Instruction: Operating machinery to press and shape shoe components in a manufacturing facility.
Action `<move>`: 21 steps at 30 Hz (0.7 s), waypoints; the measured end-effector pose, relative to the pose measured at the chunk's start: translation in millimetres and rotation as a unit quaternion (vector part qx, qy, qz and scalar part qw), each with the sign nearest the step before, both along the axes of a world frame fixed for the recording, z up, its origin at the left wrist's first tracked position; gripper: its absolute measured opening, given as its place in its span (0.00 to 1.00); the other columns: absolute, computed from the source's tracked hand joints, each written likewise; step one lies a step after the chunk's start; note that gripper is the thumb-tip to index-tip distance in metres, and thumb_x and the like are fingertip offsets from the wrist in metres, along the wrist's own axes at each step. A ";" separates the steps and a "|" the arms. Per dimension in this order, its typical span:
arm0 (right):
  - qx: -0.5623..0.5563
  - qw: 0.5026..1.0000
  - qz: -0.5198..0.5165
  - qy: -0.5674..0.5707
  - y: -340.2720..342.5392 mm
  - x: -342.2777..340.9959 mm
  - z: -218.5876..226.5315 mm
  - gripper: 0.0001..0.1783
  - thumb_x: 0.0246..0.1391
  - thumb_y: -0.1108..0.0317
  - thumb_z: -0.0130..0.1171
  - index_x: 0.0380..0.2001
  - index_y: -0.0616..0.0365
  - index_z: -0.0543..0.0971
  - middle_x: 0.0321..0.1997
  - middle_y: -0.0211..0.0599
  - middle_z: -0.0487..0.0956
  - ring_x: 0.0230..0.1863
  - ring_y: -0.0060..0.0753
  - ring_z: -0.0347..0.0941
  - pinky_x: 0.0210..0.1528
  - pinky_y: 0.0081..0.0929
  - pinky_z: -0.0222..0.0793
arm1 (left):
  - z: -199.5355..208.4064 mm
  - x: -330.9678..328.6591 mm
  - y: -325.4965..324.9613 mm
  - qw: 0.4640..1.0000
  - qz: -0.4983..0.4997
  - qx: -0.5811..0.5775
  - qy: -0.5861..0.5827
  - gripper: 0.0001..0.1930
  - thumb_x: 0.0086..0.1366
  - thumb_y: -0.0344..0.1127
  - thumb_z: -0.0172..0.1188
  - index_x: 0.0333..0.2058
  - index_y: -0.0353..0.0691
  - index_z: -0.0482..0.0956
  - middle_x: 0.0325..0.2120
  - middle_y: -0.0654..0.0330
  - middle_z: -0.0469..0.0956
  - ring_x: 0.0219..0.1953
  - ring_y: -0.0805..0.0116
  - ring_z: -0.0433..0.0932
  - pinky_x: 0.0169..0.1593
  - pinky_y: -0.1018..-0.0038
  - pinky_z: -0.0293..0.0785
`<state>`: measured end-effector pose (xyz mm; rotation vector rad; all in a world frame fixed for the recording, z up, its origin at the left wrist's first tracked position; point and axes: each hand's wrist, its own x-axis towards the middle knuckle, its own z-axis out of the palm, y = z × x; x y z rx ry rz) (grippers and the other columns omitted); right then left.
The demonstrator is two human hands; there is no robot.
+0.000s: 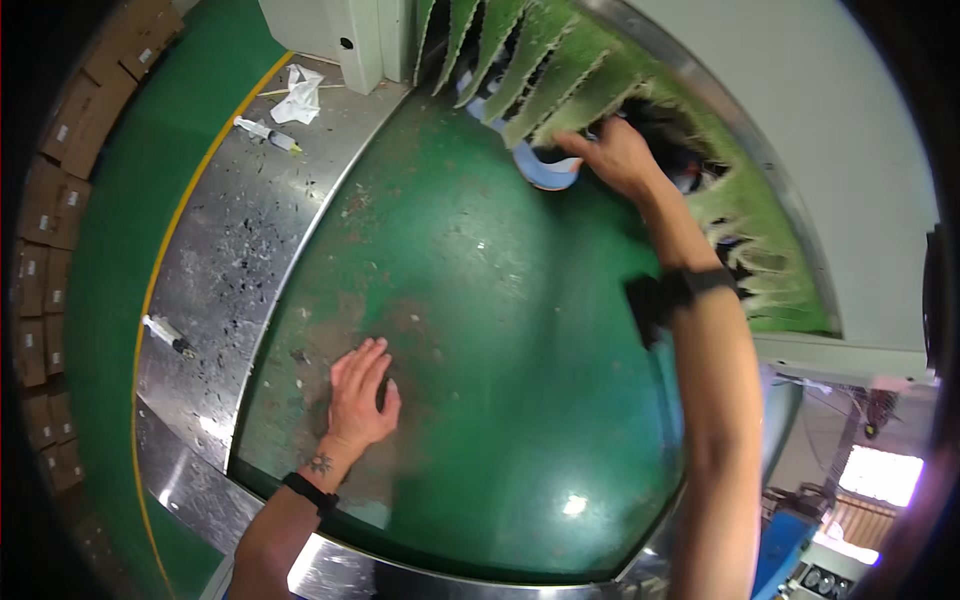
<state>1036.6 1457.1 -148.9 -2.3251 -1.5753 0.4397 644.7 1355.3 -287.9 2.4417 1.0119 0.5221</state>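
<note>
My left hand [362, 395] lies on the green conveyor belt [480, 330], fingers stretched out and nothing in it. My right hand [618, 158] reaches to the far side, at a green fringed curtain [560, 85] cut into frayed strips. Its thumb points left, just above a light-blue and white shoe [545, 168] that sticks out from under the strips. The other fingers are mostly hidden at the dark gap in the curtain, so I cannot tell whether they grip anything. More blue and white shows behind the strips further left.
A metal ledge [235, 235] along the belt's left side carries two syringes [268, 134] [168, 335], a crumpled white tissue [299, 95] and dark specks. Stacked cardboard boxes [48, 210] line the far left. A pale machine housing [800, 120] stands behind the curtain.
</note>
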 end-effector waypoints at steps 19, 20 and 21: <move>0.005 0.724 -0.667 0.175 -694.8 -369.6 89.0 0.20 0.57 0.58 0.56 0.29 0.70 0.77 0.23 0.32 0.75 0.29 0.21 0.66 0.33 0.29 0.65 | 107.5 -5.8 -153.1 0.902 -0.128 -0.362 -0.198 0.28 0.60 0.33 0.59 0.57 0.35 0.63 0.57 0.49 0.66 0.61 0.57 0.63 0.62 0.63 0.59; 0.078 0.727 -0.665 0.152 -713.9 -382.3 104.7 0.19 0.56 0.59 0.56 0.29 0.70 0.76 0.24 0.31 0.76 0.28 0.20 0.66 0.31 0.28 0.65 | 124.5 -10.9 -196.9 0.865 -0.180 -0.421 -0.206 0.33 0.62 0.32 0.58 0.63 0.37 0.53 0.61 0.49 0.61 0.65 0.59 0.58 0.64 0.63 0.56; 0.126 0.682 -0.693 0.196 -727.9 -390.9 121.4 0.18 0.53 0.59 0.59 0.31 0.68 0.77 0.25 0.32 0.77 0.28 0.19 0.66 0.32 0.28 0.66 | 143.3 -7.2 -241.9 0.806 -0.215 -0.514 -0.201 0.39 0.59 0.28 0.58 0.65 0.39 0.45 0.65 0.48 0.52 0.68 0.58 0.50 0.66 0.61 0.51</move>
